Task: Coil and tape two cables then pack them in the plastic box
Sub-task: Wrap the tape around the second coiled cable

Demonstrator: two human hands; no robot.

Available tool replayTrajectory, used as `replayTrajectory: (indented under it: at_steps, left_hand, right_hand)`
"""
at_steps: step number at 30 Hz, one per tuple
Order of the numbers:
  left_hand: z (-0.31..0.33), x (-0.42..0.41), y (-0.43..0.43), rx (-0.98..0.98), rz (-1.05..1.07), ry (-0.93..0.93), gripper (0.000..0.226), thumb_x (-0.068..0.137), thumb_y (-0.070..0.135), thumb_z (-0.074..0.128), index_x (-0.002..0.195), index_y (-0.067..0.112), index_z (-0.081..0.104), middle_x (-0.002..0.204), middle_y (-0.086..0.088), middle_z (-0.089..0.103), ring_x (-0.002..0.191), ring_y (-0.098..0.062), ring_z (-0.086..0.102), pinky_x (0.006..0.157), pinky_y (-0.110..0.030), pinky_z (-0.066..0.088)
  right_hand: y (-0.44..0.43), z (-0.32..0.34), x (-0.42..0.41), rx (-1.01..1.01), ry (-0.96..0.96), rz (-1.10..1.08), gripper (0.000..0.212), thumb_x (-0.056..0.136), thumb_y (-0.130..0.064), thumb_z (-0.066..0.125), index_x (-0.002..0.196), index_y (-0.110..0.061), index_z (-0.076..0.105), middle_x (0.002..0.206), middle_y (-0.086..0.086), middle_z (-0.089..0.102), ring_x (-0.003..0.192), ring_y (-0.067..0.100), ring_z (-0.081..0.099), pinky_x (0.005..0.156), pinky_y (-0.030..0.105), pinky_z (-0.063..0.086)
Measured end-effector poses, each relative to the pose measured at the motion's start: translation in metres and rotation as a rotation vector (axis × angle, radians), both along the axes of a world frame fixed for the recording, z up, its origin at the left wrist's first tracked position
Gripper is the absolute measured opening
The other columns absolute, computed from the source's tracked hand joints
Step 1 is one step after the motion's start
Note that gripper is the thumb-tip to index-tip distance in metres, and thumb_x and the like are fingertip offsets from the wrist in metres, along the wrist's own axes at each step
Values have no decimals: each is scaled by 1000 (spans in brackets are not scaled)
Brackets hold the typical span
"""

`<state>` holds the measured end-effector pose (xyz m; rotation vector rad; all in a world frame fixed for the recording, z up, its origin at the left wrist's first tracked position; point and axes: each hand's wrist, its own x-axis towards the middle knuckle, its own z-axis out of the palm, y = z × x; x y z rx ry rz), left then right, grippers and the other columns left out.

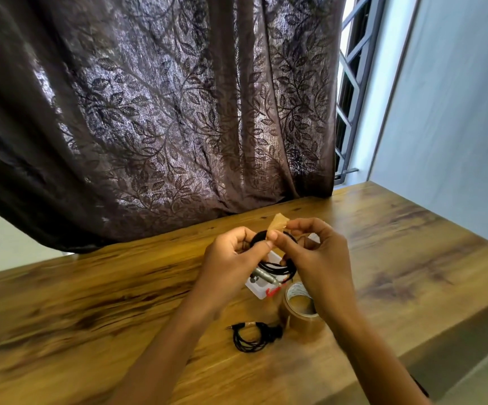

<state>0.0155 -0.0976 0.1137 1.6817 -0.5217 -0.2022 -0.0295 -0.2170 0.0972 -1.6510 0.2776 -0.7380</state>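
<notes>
Head view: a coiled black cable (277, 269) is held above the wooden table (90, 317) between both hands. The coil is gripped by the curled fingers of the left hand (231, 255). A strip of brown tape (279, 223) is pinched at the coil's top by the right hand (315, 255). The plastic box (261, 290) is seen directly beneath the hands. A tape roll (301, 314) stands under the right wrist. A second coiled cable (254, 336) lies between the forearms, just beside the roll.
</notes>
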Motion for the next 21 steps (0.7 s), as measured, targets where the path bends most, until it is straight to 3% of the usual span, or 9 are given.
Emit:
replayTrajectory:
  at_steps: [3, 6, 9, 13, 17, 21]
  left_hand:
    - [1, -2, -1, -28, 7, 50, 19, 85, 18, 59, 74, 2, 58, 55, 4, 61, 48, -8, 59, 49, -20, 46]
    - [0, -3, -2, -28, 29, 45, 21, 86, 20, 59, 72, 5, 59, 55, 5, 61, 50, -10, 58, 48, -20, 44]
    - [1, -2, -3, -27, 23, 54, 21, 86, 19, 59, 70, 6, 60, 55, 5, 60, 49, -7, 53, 45, -16, 41]
    - [3, 0, -4, -11, -8, 113, 23, 87, 18, 55, 65, 11, 59, 53, 8, 59, 52, -8, 49, 46, -17, 37]
    - [6, 1, -3, -11, -24, 140, 24, 88, 17, 54, 64, 12, 59, 55, 6, 60, 53, -9, 50, 46, -17, 37]
    - [8, 0, -4, -22, -43, 153, 22, 88, 17, 55, 67, 11, 59, 58, 5, 62, 55, -10, 53, 54, -24, 41]
  right_hand:
    - [-1, 2, -1, -78, 9, -70, 49, 59, -41, 81, 89, -29, 45, 88, 3, 61, 65, 32, 62, 60, 46, 55]
    - [-4, 7, -2, -101, -2, -75, 53, 59, -35, 82, 86, -30, 37, 87, 4, 58, 64, 34, 61, 58, 44, 53]
    - [-5, 6, -1, -166, -45, -66, 44, 62, -39, 80, 80, -29, 41, 78, 16, 56, 61, 38, 58, 53, 49, 51]
    - [-5, 6, -3, -277, -191, -40, 25, 69, -25, 78, 69, -25, 53, 83, 0, 48, 64, 30, 53, 52, 47, 51]
    - [-6, 9, -5, -311, -199, -2, 8, 72, -17, 75, 74, -17, 68, 87, 2, 51, 71, 18, 54, 53, 42, 52]
    - [-9, 9, -5, -373, -188, -5, 11, 76, -15, 73, 82, -23, 72, 90, -4, 53, 79, 11, 57, 60, 32, 55]
